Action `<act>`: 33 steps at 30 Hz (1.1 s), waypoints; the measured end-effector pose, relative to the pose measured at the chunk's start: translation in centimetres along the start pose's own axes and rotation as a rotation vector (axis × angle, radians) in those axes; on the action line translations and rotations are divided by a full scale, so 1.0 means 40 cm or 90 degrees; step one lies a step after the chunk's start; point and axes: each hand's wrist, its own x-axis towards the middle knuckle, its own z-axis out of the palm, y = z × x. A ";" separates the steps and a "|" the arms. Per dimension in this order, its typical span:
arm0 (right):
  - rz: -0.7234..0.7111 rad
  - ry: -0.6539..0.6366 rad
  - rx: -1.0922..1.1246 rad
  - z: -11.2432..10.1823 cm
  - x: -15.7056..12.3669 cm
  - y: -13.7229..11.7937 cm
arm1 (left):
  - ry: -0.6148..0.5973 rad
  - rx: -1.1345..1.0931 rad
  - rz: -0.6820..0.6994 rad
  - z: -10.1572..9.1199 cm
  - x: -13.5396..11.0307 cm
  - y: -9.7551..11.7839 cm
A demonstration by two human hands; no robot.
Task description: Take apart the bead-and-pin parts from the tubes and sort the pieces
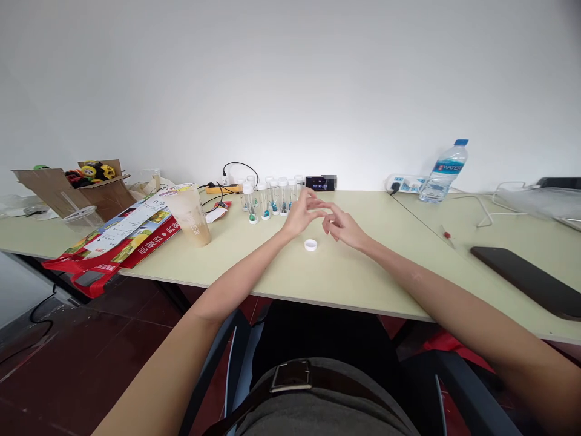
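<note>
While a white cap (310, 245) lies on the worktop (376, 212), the left hand (298, 215) and right hand (347, 229) hover beyond it, fingers (336, 213) half-parted, tips close together; I cannot tell whether they pinch anything.

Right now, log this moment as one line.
left hand: close to right hand | white cap: on table | clear tubes: upright on table

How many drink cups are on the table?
2: the cup of tan drink, left of the left hand, and the clear cup with a straw, farther left, partly behind the red bag. More may be hidden.
</note>
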 end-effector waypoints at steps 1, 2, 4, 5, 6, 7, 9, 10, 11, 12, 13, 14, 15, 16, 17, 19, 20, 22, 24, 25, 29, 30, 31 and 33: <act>-0.006 0.031 0.005 0.009 0.000 0.002 | 0.049 -0.039 -0.021 -0.011 0.005 -0.006; -0.011 0.056 0.007 0.018 -0.001 0.004 | 0.096 -0.073 -0.044 -0.023 0.009 -0.012; -0.021 0.069 0.006 0.035 -0.001 0.011 | 0.168 -0.113 -0.083 -0.046 0.013 -0.025; -0.026 0.058 0.004 0.042 -0.001 0.015 | 0.190 -0.120 -0.095 -0.055 0.013 -0.030; -0.030 0.039 -0.001 0.048 -0.002 0.019 | 0.201 -0.123 -0.102 -0.062 0.012 -0.034; -0.034 0.014 -0.007 0.053 -0.003 0.022 | 0.204 -0.126 -0.107 -0.066 0.010 -0.037; -0.038 -0.037 -0.020 0.060 -0.006 0.025 | 0.198 -0.137 -0.117 -0.068 0.007 -0.042; -0.040 -0.060 -0.026 0.063 -0.007 0.025 | 0.191 -0.143 -0.122 -0.066 0.005 -0.044; -0.041 -0.078 -0.029 0.064 -0.009 0.025 | 0.183 -0.149 -0.128 -0.063 0.003 -0.046; -0.042 -0.091 -0.029 0.065 -0.009 0.025 | 0.172 -0.155 -0.135 -0.059 0.001 -0.049; -0.040 -0.098 -0.028 0.066 -0.009 0.025 | 0.160 -0.161 -0.144 -0.055 -0.002 -0.053; -0.035 -0.099 -0.025 0.065 -0.008 0.026 | 0.144 -0.165 -0.155 -0.051 -0.004 -0.056; -0.028 -0.091 -0.021 0.064 -0.006 0.028 | 0.125 -0.168 -0.167 -0.047 -0.006 -0.060; -0.018 -0.074 -0.017 0.060 -0.003 0.032 | 0.103 -0.170 -0.178 -0.043 -0.008 -0.063; -0.004 -0.048 -0.013 0.055 0.001 0.037 | 0.081 -0.171 -0.187 -0.040 -0.010 -0.066; 0.026 0.025 -0.004 0.038 0.011 0.049 | 0.043 -0.169 -0.189 -0.032 -0.013 -0.067; 0.040 0.063 0.002 0.027 0.015 0.054 | 0.028 -0.167 -0.184 -0.029 -0.014 -0.066; 0.062 0.123 0.017 0.005 0.021 0.063 | 0.000 -0.161 -0.170 -0.022 -0.015 -0.062; 0.068 0.150 0.036 -0.013 0.023 0.065 | -0.031 -0.154 -0.162 -0.018 -0.016 -0.058; 0.064 0.153 0.046 -0.018 0.023 0.065 | -0.045 -0.151 -0.160 -0.017 -0.016 -0.057; 0.025 0.137 0.084 -0.020 0.019 0.056 | -0.078 -0.140 -0.152 -0.020 -0.016 -0.064; 0.019 0.134 0.092 -0.018 0.017 0.054 | -0.083 -0.137 -0.150 -0.021 -0.015 -0.068; 0.015 0.132 0.097 -0.016 0.016 0.052 | -0.087 -0.135 -0.148 -0.022 -0.014 -0.072; 0.012 0.133 0.098 -0.014 0.014 0.049 | -0.093 -0.131 -0.145 -0.023 -0.013 -0.079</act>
